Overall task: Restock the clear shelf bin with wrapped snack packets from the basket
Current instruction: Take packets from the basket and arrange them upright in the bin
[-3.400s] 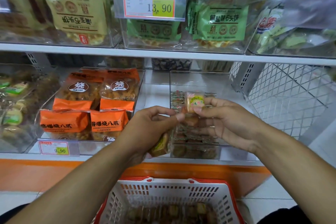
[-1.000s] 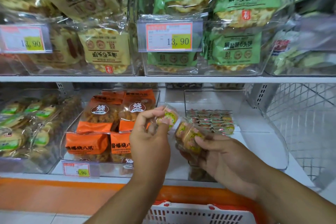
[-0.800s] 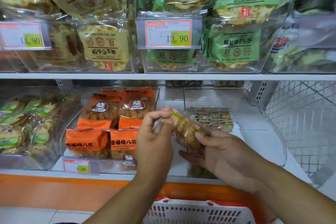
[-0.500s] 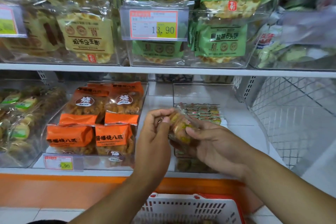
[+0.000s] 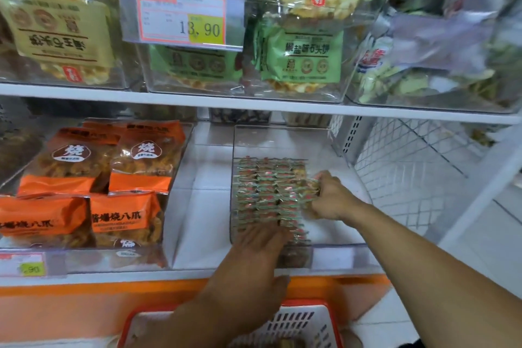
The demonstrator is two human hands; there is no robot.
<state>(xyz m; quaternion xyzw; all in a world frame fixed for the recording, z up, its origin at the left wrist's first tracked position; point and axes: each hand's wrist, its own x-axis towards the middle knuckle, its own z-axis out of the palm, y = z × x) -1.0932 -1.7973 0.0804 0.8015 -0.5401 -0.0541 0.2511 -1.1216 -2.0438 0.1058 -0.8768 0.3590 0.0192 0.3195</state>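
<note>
The clear shelf bin point(image 5: 339, 248) stands on the lower shelf and holds several tight rows of small wrapped snack packets point(image 5: 265, 186). My right hand point(image 5: 333, 198) is inside the bin at the right end of the rows, its fingers curled round a few wrapped packets point(image 5: 312, 185) set against the stack. My left hand point(image 5: 254, 251) reaches over the bin's front wall, blurred, with its fingers stretched flat over the nearest rows. The red-rimmed white basket point(image 5: 324, 316) sits below my arms, its contents mostly hidden by my left forearm.
A neighbouring clear bin holds orange snack bags point(image 5: 121, 215). The shelf above carries bins of green bags point(image 5: 302, 56) and a 13.90 price tag point(image 5: 183, 20). A white wire mesh divider point(image 5: 409, 172) closes the right side. Bare bin floor lies right of the rows.
Both hands have moved from in front of the shelf down into the bin. The right hand carried its packets to the right end of the rows; the left dropped onto the front rows.
</note>
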